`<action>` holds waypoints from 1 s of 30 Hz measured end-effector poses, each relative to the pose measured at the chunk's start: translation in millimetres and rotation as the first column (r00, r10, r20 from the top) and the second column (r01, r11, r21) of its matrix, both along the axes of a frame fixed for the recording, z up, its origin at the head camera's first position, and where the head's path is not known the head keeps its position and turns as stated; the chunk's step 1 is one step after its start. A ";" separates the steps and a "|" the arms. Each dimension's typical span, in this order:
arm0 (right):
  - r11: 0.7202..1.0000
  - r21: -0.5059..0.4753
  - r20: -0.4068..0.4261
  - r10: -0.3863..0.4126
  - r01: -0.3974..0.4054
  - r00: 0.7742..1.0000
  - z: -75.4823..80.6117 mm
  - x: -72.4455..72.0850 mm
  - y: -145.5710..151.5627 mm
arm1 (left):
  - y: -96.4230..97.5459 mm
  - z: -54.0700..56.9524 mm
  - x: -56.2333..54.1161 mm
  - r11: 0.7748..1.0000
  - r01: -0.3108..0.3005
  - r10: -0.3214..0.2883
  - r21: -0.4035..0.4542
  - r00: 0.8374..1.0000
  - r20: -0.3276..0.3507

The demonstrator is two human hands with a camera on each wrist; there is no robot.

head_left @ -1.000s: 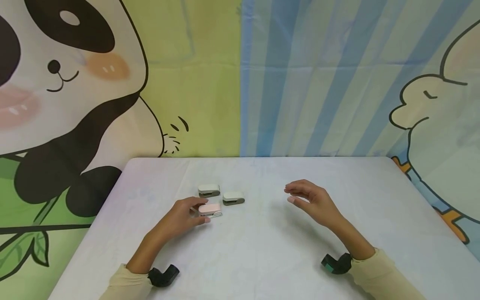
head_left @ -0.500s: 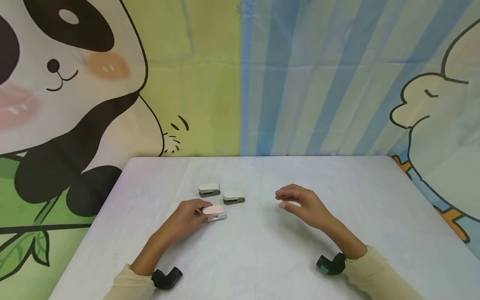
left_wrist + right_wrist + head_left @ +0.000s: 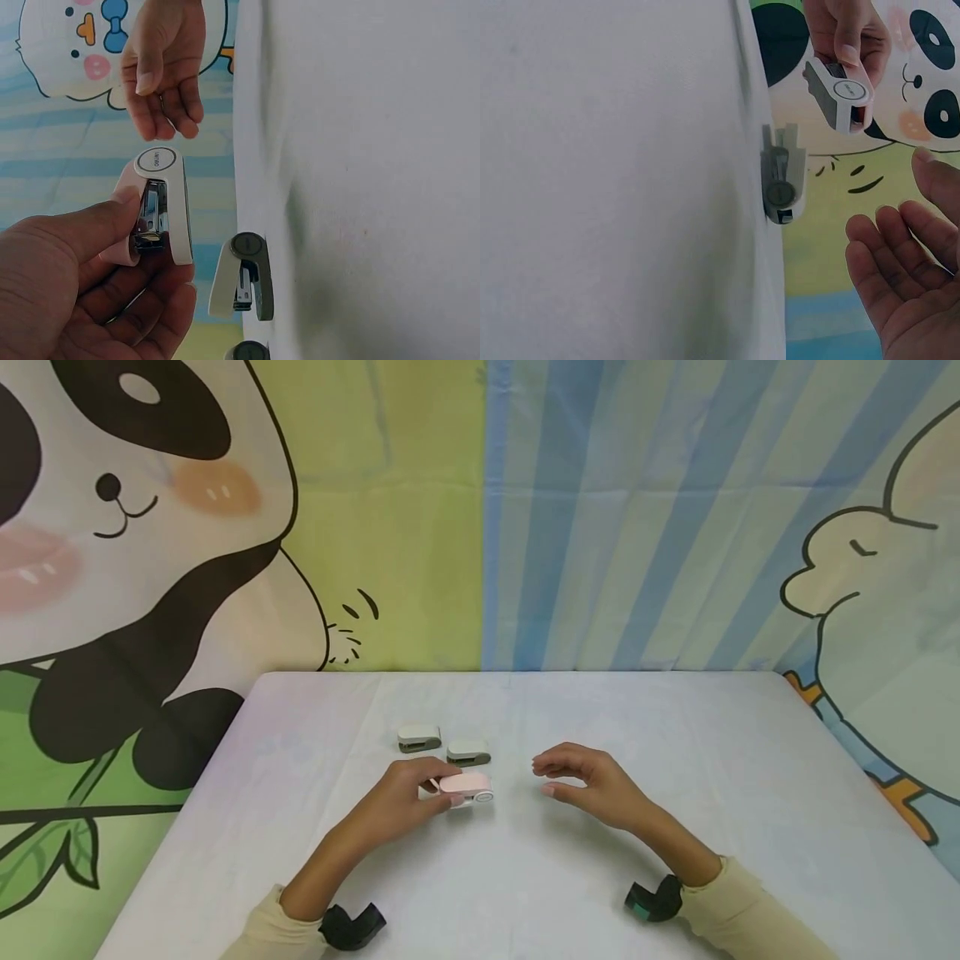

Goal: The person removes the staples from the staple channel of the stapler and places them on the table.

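One pink-and-white stapler point(image 3: 465, 783), held clear of the counter point(image 3: 525, 885), is pinched in the left hand point(image 3: 397, 800), its rounded end point(image 3: 157, 158) facing the relaxed, unfilled right hand point(image 3: 600, 787). Probably light and stiff (smooth-shelled, perhaps slippery), it offers that end for gripping; the hold's far side is hard to make out.

2 cream sleeves point(image 3: 738, 906), 2 black wrist cameras point(image 3: 352, 930), 1 green patch point(image 3: 641, 912).

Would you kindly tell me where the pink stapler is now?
In the head view, the pink stapler is below centre, held by the left hand, nearer the person than both grey-white staplers and left of the right hand.
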State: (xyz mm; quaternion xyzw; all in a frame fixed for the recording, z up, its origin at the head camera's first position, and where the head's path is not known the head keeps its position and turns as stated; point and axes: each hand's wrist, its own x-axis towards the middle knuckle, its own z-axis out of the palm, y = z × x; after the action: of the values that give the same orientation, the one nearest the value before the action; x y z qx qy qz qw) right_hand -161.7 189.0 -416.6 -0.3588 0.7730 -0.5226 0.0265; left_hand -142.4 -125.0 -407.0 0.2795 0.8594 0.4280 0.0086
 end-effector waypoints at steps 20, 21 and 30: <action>0.996 0.091 -0.091 0.031 -0.023 0.995 -17.7 14.3 -15.7 | 37.0 -14.4 6.6 0.991 0.134 -0.134 0.023 0.991 -0.016; 0.995 0.096 -0.083 0.033 -0.025 0.996 -17.7 14.5 -15.6 | 37.9 -15.0 6.5 0.990 0.136 -0.135 0.024 0.991 -0.017; 0.991 0.125 -0.008 0.038 -0.037 0.999 -22.3 14.2 -14.9 | 41.9 -28.5 6.0 0.991 0.133 -0.133 0.024 0.991 0.002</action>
State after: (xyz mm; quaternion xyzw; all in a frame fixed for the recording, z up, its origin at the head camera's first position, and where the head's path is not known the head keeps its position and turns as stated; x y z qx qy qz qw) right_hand -147.5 174.1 -438.8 -0.3735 0.7975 -0.4707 0.0546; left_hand -136.5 -83.1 -435.5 0.3353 0.8338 0.4372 0.0354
